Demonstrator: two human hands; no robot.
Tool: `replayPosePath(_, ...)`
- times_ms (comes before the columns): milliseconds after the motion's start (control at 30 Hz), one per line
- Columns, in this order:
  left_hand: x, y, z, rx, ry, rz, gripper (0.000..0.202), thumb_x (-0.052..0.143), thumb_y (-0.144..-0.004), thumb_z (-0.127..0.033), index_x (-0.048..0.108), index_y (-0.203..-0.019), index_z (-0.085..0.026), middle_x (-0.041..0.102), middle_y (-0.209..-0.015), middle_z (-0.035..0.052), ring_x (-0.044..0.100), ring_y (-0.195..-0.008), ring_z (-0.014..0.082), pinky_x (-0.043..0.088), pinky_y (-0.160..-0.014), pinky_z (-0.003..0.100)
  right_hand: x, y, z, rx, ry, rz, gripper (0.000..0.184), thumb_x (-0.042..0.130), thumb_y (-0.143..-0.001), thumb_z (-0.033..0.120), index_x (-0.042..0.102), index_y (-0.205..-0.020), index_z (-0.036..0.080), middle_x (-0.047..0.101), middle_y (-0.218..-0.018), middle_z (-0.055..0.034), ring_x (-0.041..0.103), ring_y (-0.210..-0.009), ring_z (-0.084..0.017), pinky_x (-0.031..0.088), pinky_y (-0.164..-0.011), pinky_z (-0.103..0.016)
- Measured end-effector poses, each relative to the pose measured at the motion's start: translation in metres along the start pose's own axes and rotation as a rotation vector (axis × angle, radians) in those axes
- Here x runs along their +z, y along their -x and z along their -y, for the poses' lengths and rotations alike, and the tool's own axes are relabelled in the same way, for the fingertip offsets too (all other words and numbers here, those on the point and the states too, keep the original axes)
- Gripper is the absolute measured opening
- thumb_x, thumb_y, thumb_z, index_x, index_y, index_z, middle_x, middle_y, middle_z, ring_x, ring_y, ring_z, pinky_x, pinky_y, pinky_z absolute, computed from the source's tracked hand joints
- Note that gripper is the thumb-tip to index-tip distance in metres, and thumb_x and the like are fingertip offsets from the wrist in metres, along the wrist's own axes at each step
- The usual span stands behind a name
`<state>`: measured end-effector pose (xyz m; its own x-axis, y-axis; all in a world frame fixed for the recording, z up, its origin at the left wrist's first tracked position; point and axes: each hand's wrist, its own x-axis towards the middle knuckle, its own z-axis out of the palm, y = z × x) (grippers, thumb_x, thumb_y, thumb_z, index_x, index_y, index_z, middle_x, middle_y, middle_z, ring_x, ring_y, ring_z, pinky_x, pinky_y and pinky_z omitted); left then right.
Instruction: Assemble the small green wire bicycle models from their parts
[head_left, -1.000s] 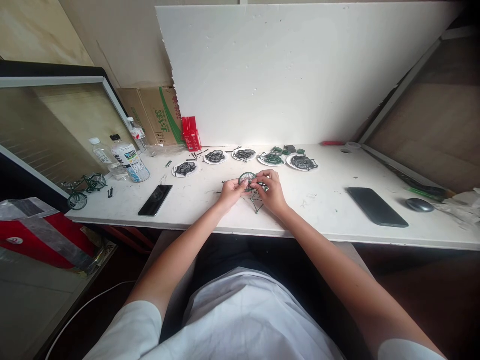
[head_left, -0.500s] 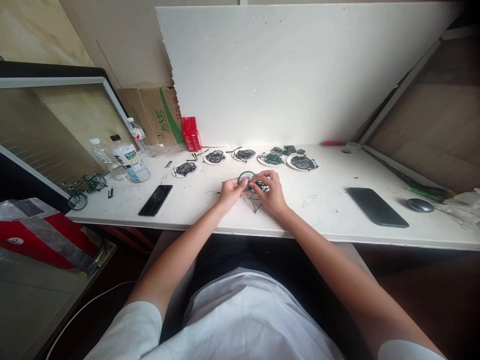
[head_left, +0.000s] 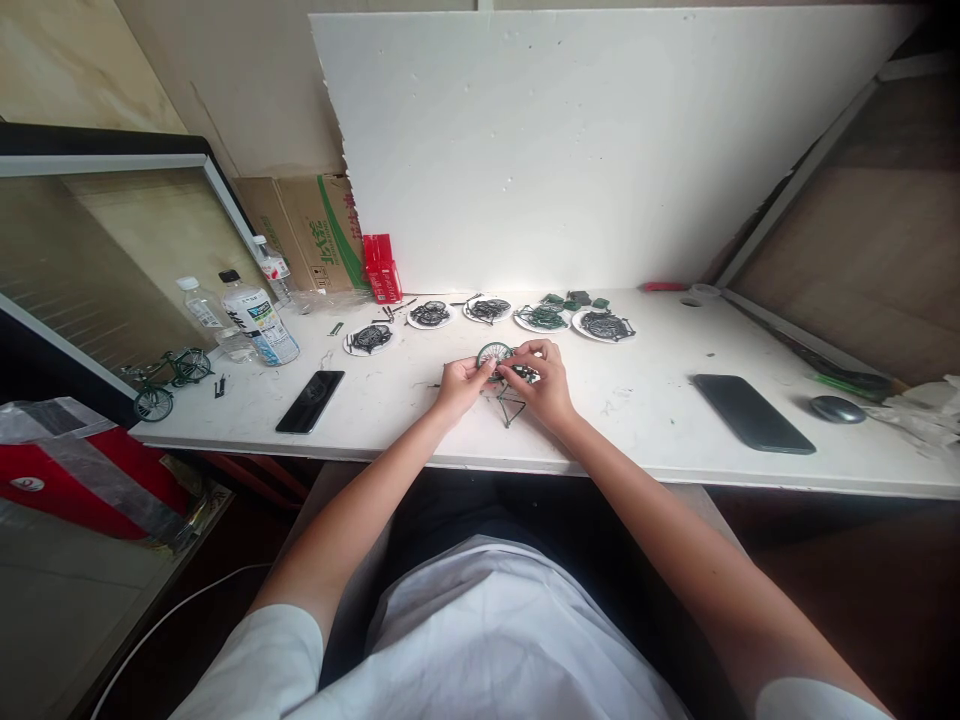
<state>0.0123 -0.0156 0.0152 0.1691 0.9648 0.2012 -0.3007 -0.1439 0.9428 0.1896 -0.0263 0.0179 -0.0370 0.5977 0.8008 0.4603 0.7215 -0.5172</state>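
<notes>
Both hands meet over the table around a partly built miniature bicycle, dark green with a thin frame pointing toward me. Its spoked wheel stands up between my hands. My left hand pinches the model at the wheel's lower left side. From the right, the thumb and fingers of my right hand close on the model near the wheel's hub. Any small part between the fingertips is hidden. A whole miniature bicycle stands at the table's left edge.
Behind my hands, several white plates hold dark and green parts, among them a green-part plate. A phone lies left, a black pad and mouse right. Bottles and a red box stand back left.
Almost nothing differs. The lower end of the bicycle frame has shifted very slightly left, while both hands keep their places on the model.
</notes>
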Motion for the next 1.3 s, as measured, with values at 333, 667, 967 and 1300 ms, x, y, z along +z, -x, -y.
replayPosePath(333,0.001,0.003,-0.009,-0.025,0.026,-0.01,0.051,0.094,-0.073,-0.056,0.084,-0.098,-0.013,0.082,-0.102,0.0113,0.074,-0.096,0.0239,0.063,-0.084,0.036,0.0,0.001,0.002,-0.029,0.014,-0.006,0.005,0.078,-0.096,0.03,0.081,-0.097,0.027,0.064,-0.109,-0.0087,0.062,-0.111,-0.03,0.052,-0.1,-0.052)
replayPosePath(667,0.004,0.004,-0.009,-0.06,0.094,0.015,0.045,0.096,-0.075,-0.046,0.083,-0.103,-0.014,0.081,-0.109,0.0116,0.074,-0.101,0.0235,0.059,-0.091,0.036,-0.001,-0.001,0.01,0.045,0.005,0.019,0.017,0.073,-0.098,0.043,0.08,-0.097,0.027,0.063,-0.109,-0.0106,0.062,-0.112,-0.031,0.053,-0.102,-0.054)
replayPosePath(967,-0.001,-0.002,-0.008,-0.127,0.225,0.01,0.042,0.095,-0.078,-0.045,0.081,-0.104,-0.014,0.08,-0.118,0.0127,0.075,-0.103,0.0212,0.056,-0.097,0.035,-0.006,-0.009,0.004,0.436,-0.44,-0.062,0.045,0.055,-0.104,0.066,0.072,-0.102,0.024,0.067,-0.088,-0.0049,0.064,-0.086,-0.022,0.054,-0.083,-0.038)
replayPosePath(1300,0.001,-0.001,-0.007,-0.178,0.289,0.189,0.047,0.099,-0.073,-0.048,0.082,-0.098,-0.012,0.081,-0.103,0.0136,0.075,-0.099,0.0254,0.057,-0.094,0.038,-0.002,-0.01,0.0,0.722,-0.681,0.148,0.038,0.086,-0.082,0.057,0.08,-0.099,0.024,0.075,-0.096,-0.0031,0.064,-0.082,-0.018,0.051,-0.071,-0.03)
